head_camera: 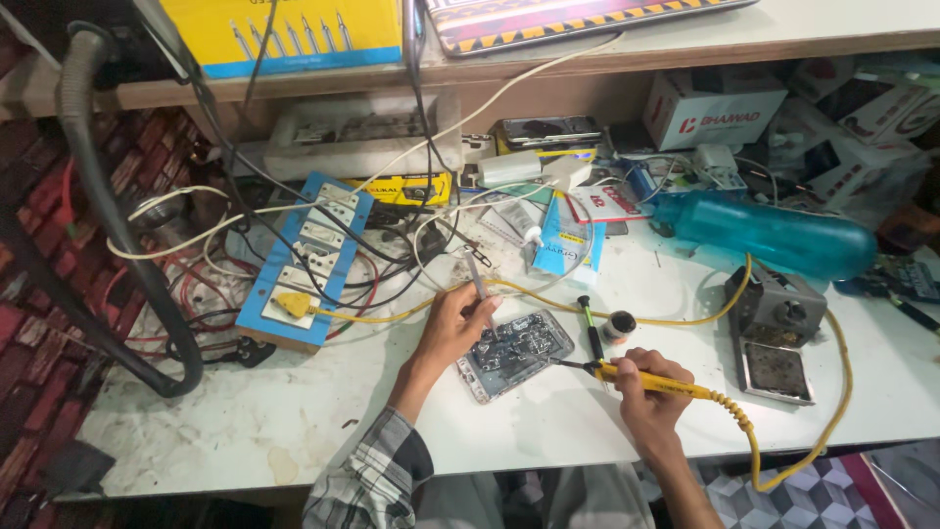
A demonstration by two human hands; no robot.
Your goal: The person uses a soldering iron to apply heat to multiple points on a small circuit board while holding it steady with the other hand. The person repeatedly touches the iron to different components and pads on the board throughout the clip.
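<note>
Right hand (641, 392) gripping yellow soldering iron (658, 383)

Two hands (460, 323), one soldering iron (656, 384), one opened phone (516, 353).

Bare tabletop (245, 411) left; cables (372, 284) behind.

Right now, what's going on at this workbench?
A person is working on an opened phone lying on the white bench. The left hand holds tweezers over its circuit board, while the right hand holds a yellow soldering iron with its tip at the phone's right edge. The iron's yellow cord loops off the bench edge. A blue switchboard and a teal bottle sit behind.
</note>
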